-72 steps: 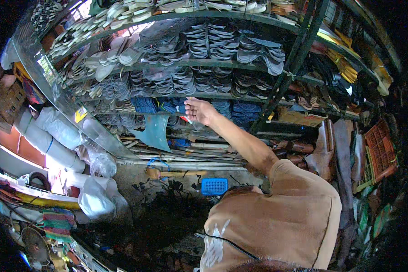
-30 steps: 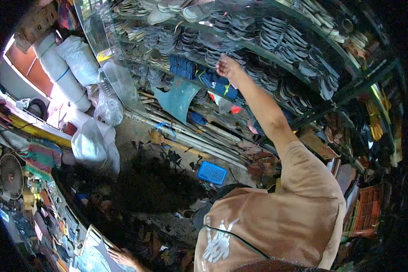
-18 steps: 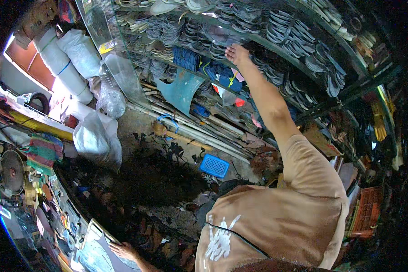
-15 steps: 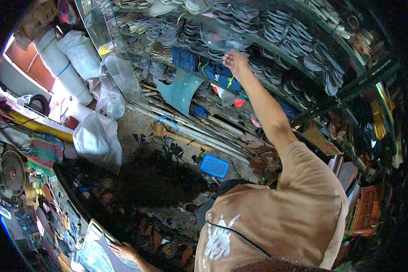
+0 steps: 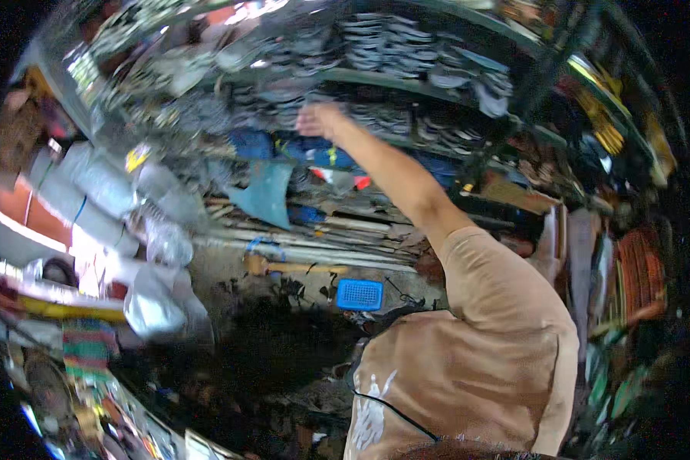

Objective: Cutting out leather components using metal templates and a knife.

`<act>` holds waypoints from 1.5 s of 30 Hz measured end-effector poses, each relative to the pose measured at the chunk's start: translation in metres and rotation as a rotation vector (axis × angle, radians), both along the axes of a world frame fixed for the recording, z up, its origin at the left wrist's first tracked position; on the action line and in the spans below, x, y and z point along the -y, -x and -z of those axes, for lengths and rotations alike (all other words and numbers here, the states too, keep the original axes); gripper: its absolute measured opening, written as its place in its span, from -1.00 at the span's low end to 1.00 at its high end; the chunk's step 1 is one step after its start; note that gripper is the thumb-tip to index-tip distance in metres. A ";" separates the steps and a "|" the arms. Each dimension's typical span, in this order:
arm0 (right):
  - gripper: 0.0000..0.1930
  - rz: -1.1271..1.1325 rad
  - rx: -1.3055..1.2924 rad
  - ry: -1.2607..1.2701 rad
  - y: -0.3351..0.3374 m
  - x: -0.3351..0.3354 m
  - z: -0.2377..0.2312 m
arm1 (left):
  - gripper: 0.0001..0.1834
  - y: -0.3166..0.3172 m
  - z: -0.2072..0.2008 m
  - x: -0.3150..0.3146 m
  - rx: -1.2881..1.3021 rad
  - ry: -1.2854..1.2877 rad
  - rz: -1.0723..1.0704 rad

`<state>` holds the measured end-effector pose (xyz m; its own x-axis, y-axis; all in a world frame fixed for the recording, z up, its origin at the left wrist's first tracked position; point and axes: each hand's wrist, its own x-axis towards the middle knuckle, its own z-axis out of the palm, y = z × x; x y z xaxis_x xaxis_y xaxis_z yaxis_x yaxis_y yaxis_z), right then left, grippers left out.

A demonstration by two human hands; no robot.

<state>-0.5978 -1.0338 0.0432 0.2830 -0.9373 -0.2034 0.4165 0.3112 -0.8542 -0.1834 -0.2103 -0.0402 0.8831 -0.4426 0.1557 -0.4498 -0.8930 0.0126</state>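
Observation:
My right arm stretches forward to a shelf rack. At its end my right hand is smeared by motion in front of a middle shelf, and its fingers do not show clearly. Stacks of grey, curved, flat pieces, which look like shoe soles, fill the shelves around it. A translucent, plastic-looking shape is just above the hand; I cannot tell whether they touch. Folded blue material lies right below the hand. My left hand is out of the picture.
A blue plastic basket sits on the floor near long pale poles. A bluish sheet leans below the shelves. Wrapped rolls and plastic bags stand at left. An orange crate is at right.
My right hand has moved left along the shelf, and the view has turned. My left hand, earlier at the cluttered bench at lower left, has gone out of view.

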 end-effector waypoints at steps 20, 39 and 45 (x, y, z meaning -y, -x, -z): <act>-0.53 0.787 0.095 0.236 0.298 -0.090 -0.162 | -0.11 0.008 -0.031 0.049 0.277 -0.021 0.279; -0.39 0.778 0.254 0.392 0.231 -0.177 -0.115 | -0.16 0.039 -0.042 0.011 0.455 -0.184 0.322; -0.80 0.713 0.356 0.542 0.246 -0.165 -0.130 | -0.17 0.047 -0.040 0.004 0.512 -0.215 0.330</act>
<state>-0.8441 -0.8690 0.1735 -0.4277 -0.8544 0.2952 0.6180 -0.5147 -0.5943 -0.2301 -0.2146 -0.0005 0.5328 -0.7463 0.3989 -0.6024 -0.6655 -0.4406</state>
